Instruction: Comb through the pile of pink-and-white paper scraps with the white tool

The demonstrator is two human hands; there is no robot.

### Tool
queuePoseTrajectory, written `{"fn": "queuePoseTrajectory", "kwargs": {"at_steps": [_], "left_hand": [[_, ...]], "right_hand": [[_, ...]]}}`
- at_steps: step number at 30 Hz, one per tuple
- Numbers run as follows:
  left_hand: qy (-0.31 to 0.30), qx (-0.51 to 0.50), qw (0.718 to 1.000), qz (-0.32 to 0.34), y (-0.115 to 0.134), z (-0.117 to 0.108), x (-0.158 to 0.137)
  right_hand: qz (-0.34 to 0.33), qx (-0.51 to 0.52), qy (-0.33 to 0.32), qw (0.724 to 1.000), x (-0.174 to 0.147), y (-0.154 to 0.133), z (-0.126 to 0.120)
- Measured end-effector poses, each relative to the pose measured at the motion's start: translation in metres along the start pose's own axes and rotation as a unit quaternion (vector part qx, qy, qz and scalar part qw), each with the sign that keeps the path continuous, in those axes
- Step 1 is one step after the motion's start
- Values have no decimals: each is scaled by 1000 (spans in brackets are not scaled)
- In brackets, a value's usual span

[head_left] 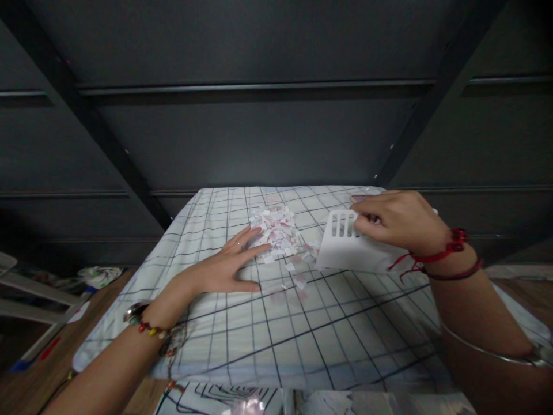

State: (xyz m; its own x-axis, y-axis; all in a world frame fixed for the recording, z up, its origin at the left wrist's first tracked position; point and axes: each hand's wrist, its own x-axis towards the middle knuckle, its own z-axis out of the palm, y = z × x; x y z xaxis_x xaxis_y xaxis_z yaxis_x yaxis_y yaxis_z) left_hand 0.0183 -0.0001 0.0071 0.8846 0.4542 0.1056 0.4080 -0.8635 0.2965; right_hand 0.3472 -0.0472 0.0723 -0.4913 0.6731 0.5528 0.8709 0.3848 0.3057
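Many small white-and-pink paper scraps (276, 226) lie heaped on our white, dark-checked cloth (242, 337). Our left hand (227, 264) spreads open at the heap's left edge, perhaps bounding it; our right hand (397, 222) grips a white slotted panel (342, 249) beside its slots, seemingly leaving its lower edge unobstructed.

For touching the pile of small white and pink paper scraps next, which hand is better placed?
Probably the left hand: its spread fingers are at the pile's left edge, and it looks free. The right hand is holding a white, slotted, plastic-looking piece.
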Motion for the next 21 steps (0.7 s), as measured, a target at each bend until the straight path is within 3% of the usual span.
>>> {"fn": "queuePoseTrajectory", "kwargs": {"at_steps": [5,10,21], "left_hand": [[5,-2,1000,0,-1,1,0],[17,-9,1000,6,-2,2,0],[13,-9,1000,4,-2,2,0]], "right_hand": [[3,11,43,999,0,0,-1],[-48,31,17,998,4,-10,-3],[-67,23,22,997,11,-25,0]]}}
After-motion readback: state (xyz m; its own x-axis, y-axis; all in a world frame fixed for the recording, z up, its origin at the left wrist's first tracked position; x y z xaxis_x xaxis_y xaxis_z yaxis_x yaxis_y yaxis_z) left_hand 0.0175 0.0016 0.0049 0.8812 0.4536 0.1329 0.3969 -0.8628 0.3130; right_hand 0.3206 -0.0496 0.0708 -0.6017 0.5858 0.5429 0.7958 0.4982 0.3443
